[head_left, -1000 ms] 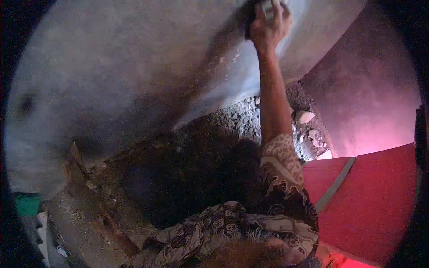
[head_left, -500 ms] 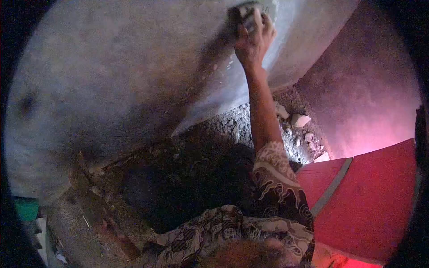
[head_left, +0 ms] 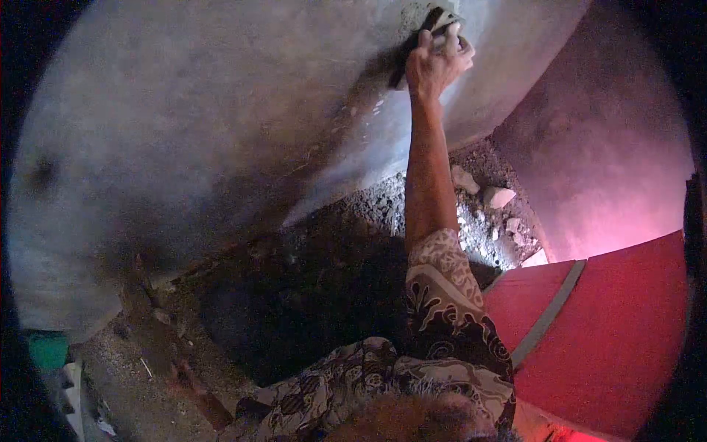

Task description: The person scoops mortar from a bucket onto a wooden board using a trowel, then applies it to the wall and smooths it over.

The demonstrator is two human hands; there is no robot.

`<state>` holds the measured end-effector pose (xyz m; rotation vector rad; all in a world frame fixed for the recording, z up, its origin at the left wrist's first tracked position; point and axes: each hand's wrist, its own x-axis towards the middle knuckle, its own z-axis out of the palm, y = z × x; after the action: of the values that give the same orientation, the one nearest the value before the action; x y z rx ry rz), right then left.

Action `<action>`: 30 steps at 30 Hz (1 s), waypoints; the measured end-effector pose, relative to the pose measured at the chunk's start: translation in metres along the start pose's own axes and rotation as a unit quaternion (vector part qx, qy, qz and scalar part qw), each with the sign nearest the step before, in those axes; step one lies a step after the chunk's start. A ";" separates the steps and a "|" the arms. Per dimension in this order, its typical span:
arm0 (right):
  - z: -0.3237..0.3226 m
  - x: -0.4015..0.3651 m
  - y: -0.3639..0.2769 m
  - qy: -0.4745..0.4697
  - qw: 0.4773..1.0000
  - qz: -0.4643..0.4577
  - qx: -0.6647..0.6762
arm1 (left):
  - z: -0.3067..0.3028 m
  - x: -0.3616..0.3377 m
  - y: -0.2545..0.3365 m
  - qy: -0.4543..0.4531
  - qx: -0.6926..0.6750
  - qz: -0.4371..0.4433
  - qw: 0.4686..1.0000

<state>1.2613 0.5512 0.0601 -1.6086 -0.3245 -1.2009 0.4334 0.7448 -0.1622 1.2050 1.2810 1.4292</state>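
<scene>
In the head view, your right hand [head_left: 440, 66], fingers curled inward, holds a dark, flat, straight-edged tool [head_left: 436, 20] against the smooth grey wall [head_left: 221, 96]; a tilt, perhaps caused by the bare forearm's [head_left: 433, 177] long reach, could gouge the surface. Your left hand [head_left: 180, 374] is low in shadow; its opening and any hold cannot be told. Loose, pale, angular stones [head_left: 499, 197] near the wall's foot could upset your footing.

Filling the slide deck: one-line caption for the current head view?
Right hand holding a flat tool at a grey wall, rubble along its base, red panel at image right.
</scene>
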 end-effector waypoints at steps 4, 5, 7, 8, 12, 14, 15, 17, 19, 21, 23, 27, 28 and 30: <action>-0.010 -0.009 -0.012 -0.064 0.988 -0.143 0.016 | 0.000 -0.003 -0.003 -0.001 0.001 -0.005 1.000; -0.004 -0.007 -0.006 -0.030 0.988 -0.150 0.014 | -0.002 -0.003 -0.002 0.002 0.002 -0.004 1.000; 0.003 -0.009 -0.011 -0.008 0.993 -0.116 0.028 | -0.007 -0.002 -0.002 0.005 -0.001 -0.002 1.000; 0.001 -0.012 -0.020 -0.007 0.992 -0.119 0.030 | -0.009 -0.004 -0.002 0.005 -0.003 -0.003 1.000; -0.007 -0.014 -0.016 -0.090 0.974 -0.205 0.025 | -0.008 0.004 0.001 0.002 -0.001 0.000 1.000; -0.002 -0.003 -0.004 -0.101 0.980 -0.171 0.024 | -0.010 0.007 0.003 0.004 0.000 0.003 1.000; -0.008 0.004 -0.009 -0.059 0.988 -0.142 -0.001 | -0.013 0.008 0.004 0.004 0.001 0.005 1.000; 0.007 -0.004 0.001 -0.110 0.972 -0.164 0.129 | -0.015 0.009 0.005 0.005 -0.003 0.005 1.000; -0.016 -0.006 -0.048 -0.035 0.966 -0.247 0.071 | -0.014 0.012 0.004 0.000 -0.007 0.003 1.000; -0.011 -0.001 -0.049 -0.019 0.969 -0.237 0.064 | -0.018 0.010 0.007 0.004 -0.001 0.007 1.000; -0.002 0.009 -0.028 -0.040 0.974 -0.188 0.119 | -0.021 0.005 0.005 0.008 -0.002 0.005 1.000; 0.007 -0.037 0.021 -0.010 0.997 -0.072 0.006 | -0.021 0.002 0.000 0.011 -0.004 -0.002 1.000; 0.018 -0.079 0.041 0.008 0.999 -0.028 0.016 | -0.018 0.004 -0.003 0.010 -0.010 -0.003 1.000; -0.002 -0.158 0.033 -0.095 0.984 0.149 0.027 | -0.017 0.008 -0.005 0.004 -0.019 -0.003 1.000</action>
<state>1.2112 0.5903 -0.0882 -1.6613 -0.2240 -0.8069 0.4154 0.7506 -0.1662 1.1708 1.2573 1.4494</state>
